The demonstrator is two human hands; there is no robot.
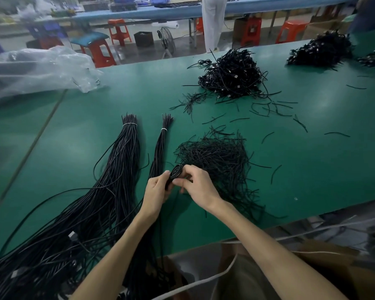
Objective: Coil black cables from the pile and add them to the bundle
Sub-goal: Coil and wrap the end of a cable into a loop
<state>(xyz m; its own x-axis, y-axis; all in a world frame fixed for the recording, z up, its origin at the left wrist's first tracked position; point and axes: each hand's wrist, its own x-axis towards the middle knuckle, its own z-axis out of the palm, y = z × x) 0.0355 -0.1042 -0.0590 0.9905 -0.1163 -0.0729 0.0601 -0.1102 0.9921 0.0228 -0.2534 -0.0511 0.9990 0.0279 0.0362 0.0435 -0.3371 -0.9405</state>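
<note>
A small coiled black cable [175,172] sits between my two hands above the green table [290,169]. My left hand [157,191] grips its lower end with curled fingers. My right hand [196,184] pinches the coil from the right. A long bundle of straight black cables [126,152], tied with a white band near its far end, lies to the left and fans out toward me. A thinner tied bundle [161,146] lies beside it. A pile of short black ties [219,156] lies just right of my hands. A heap of coiled cables [232,74] sits farther back.
Loose black ties [268,109] are scattered across the table's middle. Another coiled heap [320,50] lies at the far right. A clear plastic bag [37,70] rests at the far left. An open cardboard box [312,267] stands below the near edge. Orange stools [119,31] and a standing person [213,20] are behind.
</note>
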